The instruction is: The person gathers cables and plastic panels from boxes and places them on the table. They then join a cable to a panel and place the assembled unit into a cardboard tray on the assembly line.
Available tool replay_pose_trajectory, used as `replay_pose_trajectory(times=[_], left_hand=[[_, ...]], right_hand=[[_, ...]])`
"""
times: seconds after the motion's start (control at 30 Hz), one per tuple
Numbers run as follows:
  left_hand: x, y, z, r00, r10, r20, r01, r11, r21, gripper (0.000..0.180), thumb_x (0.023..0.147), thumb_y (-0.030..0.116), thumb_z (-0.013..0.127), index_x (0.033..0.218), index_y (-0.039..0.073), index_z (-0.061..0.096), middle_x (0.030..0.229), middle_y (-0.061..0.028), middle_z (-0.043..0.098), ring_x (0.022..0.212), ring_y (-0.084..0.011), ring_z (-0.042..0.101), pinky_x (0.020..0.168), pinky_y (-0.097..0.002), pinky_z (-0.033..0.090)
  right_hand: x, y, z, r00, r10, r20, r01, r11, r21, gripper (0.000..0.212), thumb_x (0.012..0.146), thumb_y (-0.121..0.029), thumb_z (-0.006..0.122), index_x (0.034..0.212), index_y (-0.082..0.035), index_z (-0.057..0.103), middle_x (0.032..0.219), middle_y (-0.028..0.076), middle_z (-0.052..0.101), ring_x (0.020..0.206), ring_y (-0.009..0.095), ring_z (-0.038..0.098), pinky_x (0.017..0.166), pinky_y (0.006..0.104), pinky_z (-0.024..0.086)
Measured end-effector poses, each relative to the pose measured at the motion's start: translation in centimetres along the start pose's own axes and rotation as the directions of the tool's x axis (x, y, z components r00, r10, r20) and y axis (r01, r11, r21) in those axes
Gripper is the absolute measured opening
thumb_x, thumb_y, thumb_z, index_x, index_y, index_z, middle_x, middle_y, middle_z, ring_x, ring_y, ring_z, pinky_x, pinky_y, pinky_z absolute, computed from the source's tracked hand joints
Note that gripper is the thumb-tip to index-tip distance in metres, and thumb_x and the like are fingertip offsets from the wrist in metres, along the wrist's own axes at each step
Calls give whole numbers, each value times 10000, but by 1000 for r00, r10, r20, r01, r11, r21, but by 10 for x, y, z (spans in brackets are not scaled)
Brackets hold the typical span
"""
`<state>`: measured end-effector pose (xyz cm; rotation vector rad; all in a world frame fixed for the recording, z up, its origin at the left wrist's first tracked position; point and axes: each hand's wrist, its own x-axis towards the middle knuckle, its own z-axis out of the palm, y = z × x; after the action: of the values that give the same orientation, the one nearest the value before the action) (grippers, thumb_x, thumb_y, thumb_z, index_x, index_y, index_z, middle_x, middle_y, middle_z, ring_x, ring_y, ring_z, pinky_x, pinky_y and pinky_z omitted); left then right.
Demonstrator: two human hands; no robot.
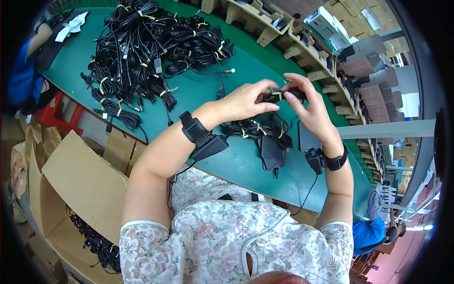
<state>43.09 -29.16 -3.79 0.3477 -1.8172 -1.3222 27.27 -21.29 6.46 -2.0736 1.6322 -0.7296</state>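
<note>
Green table (298,189) bends toward the rim. At far left, a co-worker's blue sleeve (20,71) is cut off; cables inside a cardboard box (85,175) sit partly in shadow. A heap of black cables (142,42) overlaps too thickly to separate. The left hand (255,100) curls at a cable bundle (279,96), fingertips blurred, its grip impossible to tell; the right hand (307,102) pinches the bundle above the table. Its wrist partly hides a dark flat block (308,138).

Bright, fairly even light covered the worktop (239,165), leaving soft shadows. A white light (428,227) glared at four o'clock. Blur softened the left hand (242,100). Fisheye distortion curved the cardboard rack (309,53) toward two o'clock; the rim darkened to black.
</note>
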Motion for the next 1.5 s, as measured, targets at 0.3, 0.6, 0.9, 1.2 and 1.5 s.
replay_pose_trajectory(times=[0.3,0.6,0.9,1.2,1.5], left_hand=[[6,5,-30,942,-305,136,244,906,345,286,822,248,627,1021,50,576,747,-97,646,762,-256,627,674,-333,478],[12,0,-22,958,56,-281,-54,998,16,320,869,255,602,1106,49,536,911,-65,629,775,-155,615,699,-324,470],[8,20,-18,870,-432,235,426,901,80,561,833,329,649,1265,60,414,1114,-87,573,1070,-187,529,922,-324,401],[2,16,10,974,2,227,121,840,-529,382,890,302,584,1152,34,509,883,-30,603,657,-74,551,589,-223,442],[8,11,-19,912,-315,263,409,749,-521,257,933,287,512,914,37,568,677,29,515,536,-26,448,468,-177,358]], right_hand=[[6,14,-15,976,-165,-144,26,739,-674,93,833,-128,599,899,-66,619,859,89,596,714,243,584,644,307,475],[5,-10,-38,917,-220,-332,-45,771,-636,80,838,-151,590,867,-80,612,843,53,601,731,235,579,618,303,462],[20,-6,-33,880,140,-454,-264,939,-222,181,931,-200,510,869,-44,577,828,42,612,619,130,570,569,229,439],[31,3,23,840,387,-379,24,673,739,218,947,-225,490,960,-17,554,831,65,595,621,118,546,619,248,476],[1,3,20,975,-128,-180,103,985,-141,339,815,-154,646,1106,-23,532,942,82,587,853,177,564,754,307,478]])
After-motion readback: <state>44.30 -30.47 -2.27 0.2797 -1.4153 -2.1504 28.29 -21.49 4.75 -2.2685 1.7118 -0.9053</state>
